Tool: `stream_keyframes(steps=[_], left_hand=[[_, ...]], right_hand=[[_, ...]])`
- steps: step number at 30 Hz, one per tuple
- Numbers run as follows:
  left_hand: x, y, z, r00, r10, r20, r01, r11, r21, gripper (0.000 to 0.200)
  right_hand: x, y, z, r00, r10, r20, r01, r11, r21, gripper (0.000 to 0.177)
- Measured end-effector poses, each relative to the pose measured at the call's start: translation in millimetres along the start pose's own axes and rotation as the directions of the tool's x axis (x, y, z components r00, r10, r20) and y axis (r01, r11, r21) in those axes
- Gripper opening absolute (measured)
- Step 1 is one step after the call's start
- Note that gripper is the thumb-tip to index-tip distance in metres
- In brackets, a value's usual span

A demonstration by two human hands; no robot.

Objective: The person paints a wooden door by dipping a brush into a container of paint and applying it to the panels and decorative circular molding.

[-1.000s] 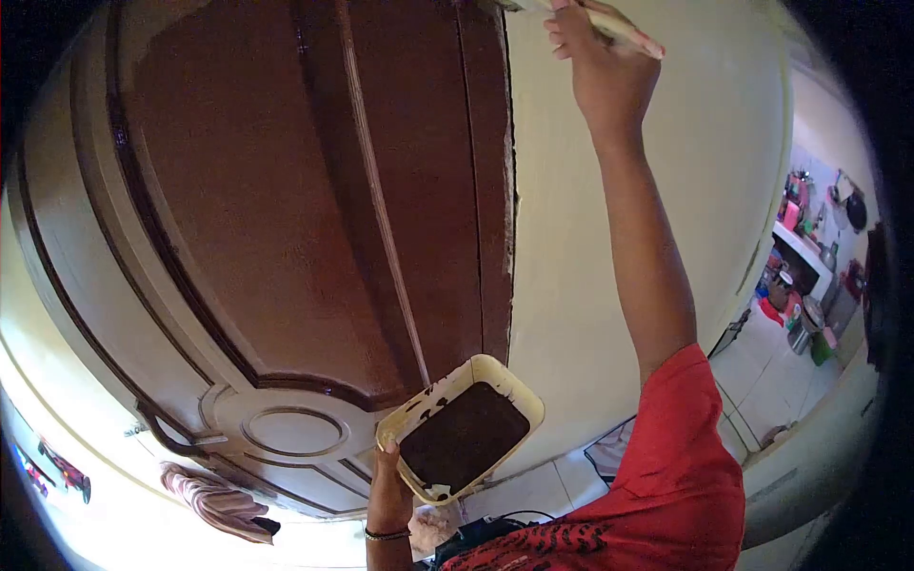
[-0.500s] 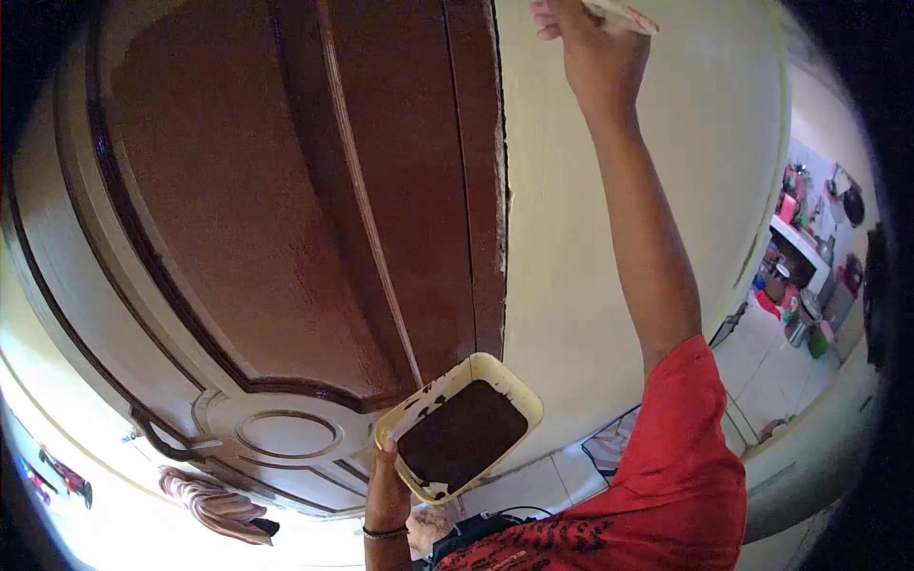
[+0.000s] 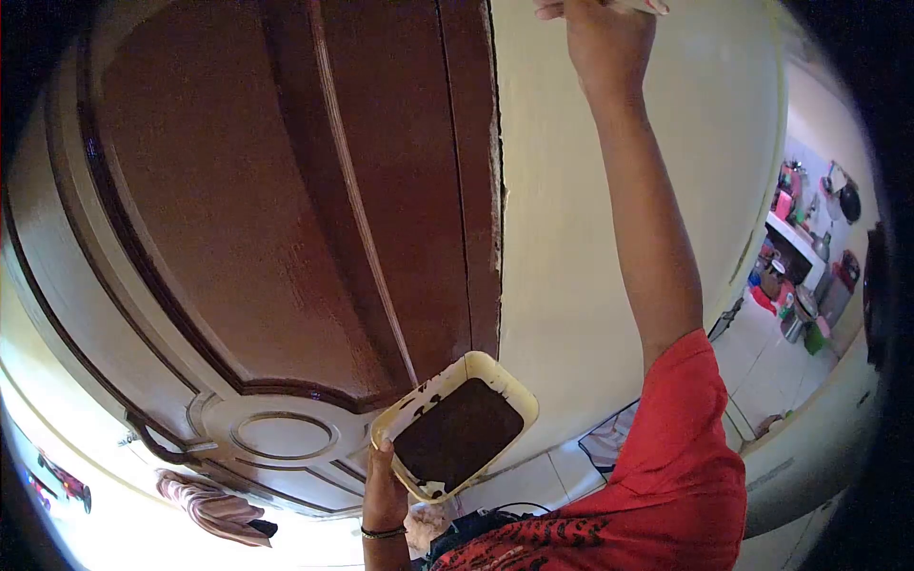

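My left hand [image 3: 383,487] grips the near left edge of a cream plastic tub [image 3: 522,404], tilted toward me. Dark brown paint [image 3: 459,433] lies in it, with smears on the inner wall. Raised at the top edge of the view, my right hand [image 3: 612,43] is closed around a paintbrush [image 3: 649,6]. Only the end of its pale handle shows; the bristles are out of view. To the left stands a panelled door [image 3: 200,209], its upper part glossy brown and its lower part around an oval moulding pale.
A cream wall [image 3: 557,238] adjoins the brown door frame. A bunched striped cloth [image 3: 211,509] hangs near the door handle [image 3: 157,438]. At right, kitchenware [image 3: 804,305] sits on the tiled floor beside a white shelf. A patterned mat [image 3: 609,443] lies low by the wall.
My right hand has risen slightly, so less of it and the paintbrush shows. The tub stays in my left hand, shifted slightly left in view with the door.
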State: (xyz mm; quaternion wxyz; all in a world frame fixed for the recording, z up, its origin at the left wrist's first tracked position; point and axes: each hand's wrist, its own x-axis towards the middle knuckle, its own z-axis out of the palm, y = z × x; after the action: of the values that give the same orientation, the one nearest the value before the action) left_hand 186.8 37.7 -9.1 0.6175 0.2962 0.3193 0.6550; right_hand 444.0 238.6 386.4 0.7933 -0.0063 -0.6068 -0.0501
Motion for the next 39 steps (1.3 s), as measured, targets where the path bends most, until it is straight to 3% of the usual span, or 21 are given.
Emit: stream_keyframes(steps=[4,8,11,13,20,22,26,28,32,34,39], left_hand=[[-1,1,3,1.0,-0.004,0.009,0.004,1.0,-0.01,0.054],[5,-4,-9,1.0,-0.005,0.008,0.005,1.0,0.003,0.053],[6,-7,-10,0.999,-0.02,-0.036,0.019,0.999,-0.036,0.051],[7,-6,-10,1.0,0.027,0.01,-0.028,0.998,0.056,0.063],[9,-10,-15,1.0,-0.001,-0.017,0.002,0.998,0.06,0.063],[9,-10,-16,1.0,0.0,0.005,0.0,0.998,-0.055,0.051],[8,-8,-14,1.0,-0.018,-0.002,0.018,0.998,-0.068,0.053],[9,-9,-16,1.0,-0.015,0.01,0.016,0.997,-0.08,0.055],[8,-7,-14,1.0,0.003,0.009,-0.003,0.999,-0.036,0.054],[8,-6,-16,0.999,-0.045,0.004,0.045,0.996,-0.073,0.052],[12,-8,-19,1.0,-0.023,0.005,0.023,1.0,-0.006,0.057]], right_hand=[[-30,4,-7,0.999,0.025,0.019,-0.022,0.99,-0.142,0.021],[-37,-4,-14,0.992,0.094,0.088,-0.094,0.996,-0.004,0.021],[-18,-27,-3,0.998,0.033,-0.045,-0.036,0.997,-0.071,0.02],[-6,-30,6,0.989,0.07,-0.13,-0.085,0.99,-0.111,0.022],[6,-19,18,0.983,-0.102,-0.149,0.08,0.986,-0.149,0.027],[9,-17,18,0.985,-0.045,-0.167,0.023,0.991,-0.132,0.026],[4,-12,23,0.99,-0.003,-0.139,-0.016,0.991,-0.134,0.024],[-5,-17,22,0.992,0.043,-0.116,-0.073,0.959,-0.273,0.024],[-13,-28,15,0.993,0.082,-0.09,-0.109,0.927,-0.359,0.026],[-11,-31,18,0.99,-0.083,-0.114,0.04,0.94,-0.339,0.029],[7,-17,33,0.981,-0.149,-0.125,0.103,0.942,-0.32,0.03]])
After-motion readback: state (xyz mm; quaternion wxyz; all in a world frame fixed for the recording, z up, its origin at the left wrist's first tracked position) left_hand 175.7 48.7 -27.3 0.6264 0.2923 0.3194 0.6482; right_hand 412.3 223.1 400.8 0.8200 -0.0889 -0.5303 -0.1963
